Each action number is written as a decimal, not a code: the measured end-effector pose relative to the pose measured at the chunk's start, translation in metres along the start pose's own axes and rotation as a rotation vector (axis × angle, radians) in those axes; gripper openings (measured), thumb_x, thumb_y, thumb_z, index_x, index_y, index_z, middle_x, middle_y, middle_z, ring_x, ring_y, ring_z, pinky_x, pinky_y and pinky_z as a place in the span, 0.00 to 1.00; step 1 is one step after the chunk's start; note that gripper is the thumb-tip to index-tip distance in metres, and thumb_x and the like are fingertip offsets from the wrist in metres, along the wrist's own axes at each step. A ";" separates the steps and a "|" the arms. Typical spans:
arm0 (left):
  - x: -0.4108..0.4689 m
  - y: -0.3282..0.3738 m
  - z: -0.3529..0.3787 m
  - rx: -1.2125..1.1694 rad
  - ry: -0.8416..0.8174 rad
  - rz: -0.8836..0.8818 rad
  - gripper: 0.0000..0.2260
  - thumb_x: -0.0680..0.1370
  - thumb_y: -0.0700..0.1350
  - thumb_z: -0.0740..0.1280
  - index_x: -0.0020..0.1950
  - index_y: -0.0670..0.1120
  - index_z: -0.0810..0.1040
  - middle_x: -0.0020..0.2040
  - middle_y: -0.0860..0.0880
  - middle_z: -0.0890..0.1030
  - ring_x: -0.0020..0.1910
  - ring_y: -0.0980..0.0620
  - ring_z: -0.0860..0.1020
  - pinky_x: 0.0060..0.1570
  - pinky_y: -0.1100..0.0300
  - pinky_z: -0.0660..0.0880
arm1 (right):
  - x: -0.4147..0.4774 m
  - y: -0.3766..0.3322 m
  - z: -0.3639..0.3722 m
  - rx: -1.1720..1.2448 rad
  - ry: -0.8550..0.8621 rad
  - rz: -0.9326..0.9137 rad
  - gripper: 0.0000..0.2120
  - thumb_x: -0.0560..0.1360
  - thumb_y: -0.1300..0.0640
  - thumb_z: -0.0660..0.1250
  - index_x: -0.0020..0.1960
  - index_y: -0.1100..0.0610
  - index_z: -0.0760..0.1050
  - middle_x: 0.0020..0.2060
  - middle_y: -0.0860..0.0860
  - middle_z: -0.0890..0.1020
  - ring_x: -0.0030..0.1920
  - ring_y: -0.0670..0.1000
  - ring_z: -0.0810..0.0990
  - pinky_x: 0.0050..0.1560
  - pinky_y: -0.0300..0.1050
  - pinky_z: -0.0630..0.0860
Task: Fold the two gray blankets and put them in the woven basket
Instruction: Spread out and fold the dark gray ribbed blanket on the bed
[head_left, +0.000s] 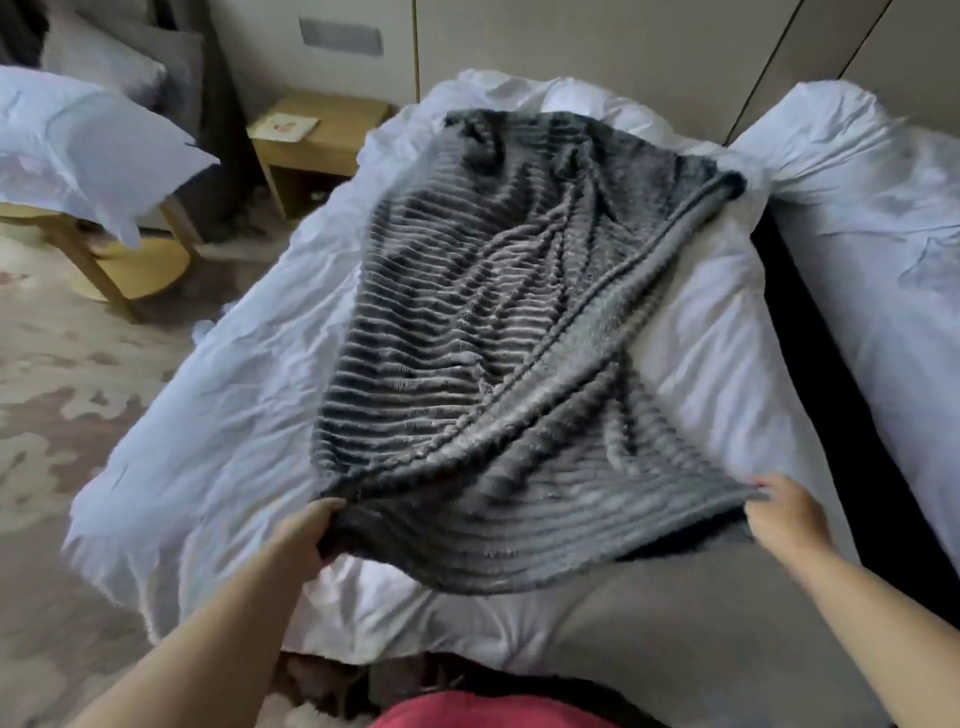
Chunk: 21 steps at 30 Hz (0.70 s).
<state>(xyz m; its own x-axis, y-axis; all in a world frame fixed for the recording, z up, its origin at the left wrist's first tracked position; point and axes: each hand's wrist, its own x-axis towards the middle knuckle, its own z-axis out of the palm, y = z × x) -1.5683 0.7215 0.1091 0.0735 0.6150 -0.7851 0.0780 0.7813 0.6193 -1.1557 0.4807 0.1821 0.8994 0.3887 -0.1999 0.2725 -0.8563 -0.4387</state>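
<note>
The gray blanket (467, 338) lies long down the middle of the bed (234, 389), bunched and twisted. At the foot of the bed, the left hand (306, 535) grips one near corner and the right hand (784, 519) holds the other. I think both hands should pull this edge tight and flat first, then bring corner to corner. The blanket is soft and fuzzy, with bumpy stripes. The bed cover is white and wrinkly. No basket shows.
</note>
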 end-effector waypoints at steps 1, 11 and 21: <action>-0.012 0.009 0.005 -0.033 0.004 0.076 0.08 0.78 0.40 0.64 0.55 0.38 0.76 0.43 0.39 0.82 0.30 0.48 0.80 0.32 0.60 0.79 | 0.006 -0.013 -0.016 0.057 0.049 -0.065 0.15 0.72 0.69 0.62 0.57 0.61 0.78 0.55 0.65 0.81 0.55 0.64 0.78 0.51 0.50 0.72; -0.086 -0.032 -0.007 0.020 0.352 0.381 0.10 0.75 0.48 0.69 0.53 0.45 0.78 0.43 0.44 0.78 0.41 0.44 0.77 0.42 0.52 0.77 | -0.049 0.060 -0.059 0.217 0.220 -0.147 0.20 0.71 0.68 0.56 0.57 0.55 0.78 0.50 0.62 0.82 0.47 0.64 0.78 0.47 0.51 0.75; -0.101 -0.156 -0.034 0.320 0.512 0.185 0.08 0.73 0.44 0.64 0.42 0.41 0.80 0.40 0.37 0.81 0.43 0.37 0.80 0.48 0.48 0.79 | -0.101 0.183 0.012 -0.080 -0.020 0.064 0.14 0.75 0.67 0.57 0.55 0.55 0.74 0.33 0.51 0.73 0.34 0.58 0.74 0.30 0.43 0.67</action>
<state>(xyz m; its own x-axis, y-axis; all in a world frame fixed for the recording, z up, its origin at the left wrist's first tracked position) -1.6214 0.5407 0.0913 -0.3650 0.7718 -0.5207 0.4091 0.6354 0.6549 -1.2003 0.2887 0.1109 0.9090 0.3386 -0.2429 0.2421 -0.9036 -0.3534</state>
